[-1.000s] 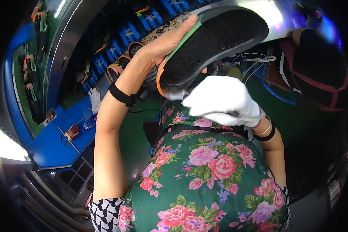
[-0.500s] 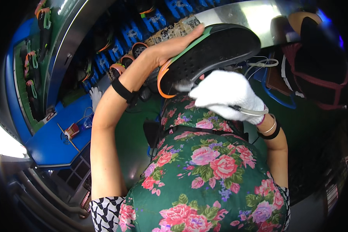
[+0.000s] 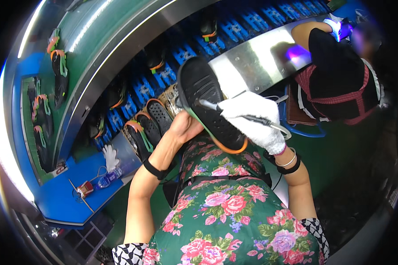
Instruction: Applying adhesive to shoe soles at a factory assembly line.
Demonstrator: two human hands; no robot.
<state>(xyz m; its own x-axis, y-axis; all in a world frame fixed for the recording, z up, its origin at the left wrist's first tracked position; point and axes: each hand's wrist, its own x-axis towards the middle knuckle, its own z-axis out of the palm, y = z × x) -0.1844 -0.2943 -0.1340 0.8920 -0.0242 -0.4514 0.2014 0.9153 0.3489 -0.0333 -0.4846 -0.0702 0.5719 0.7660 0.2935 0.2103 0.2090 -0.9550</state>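
Note:
A black shoe sole (image 3: 199,86), with ridges, small holes and a green and orange rim, is tilted up in front of me. My bare left hand (image 3: 185,128) grips it by its left edge, most of the fingers hidden behind it. My right hand (image 3: 252,117), in a white knitted glove, is closed around a slim brush-like tool (image 3: 212,105). Its pale tip touches or hovers just over the sole's face near the middle; I cannot tell which. A dark handle and a pale cord or tube trail from the tool past my wrist.
Behind my left hand stand several similar soles (image 3: 159,115). A conveyor with blue holders (image 3: 185,55) carries more shoes along a metal edge (image 3: 243,68). On a blue table (image 3: 62,198) lie a white glove (image 3: 110,157) and a bottle (image 3: 109,177). Another person (image 3: 336,84) works at right.
The sole has turned from lying slantwise to standing more upright, its orange end now at lower right. My left hand has come lower and nearer. The tool tip has shifted from the orange end toward the middle.

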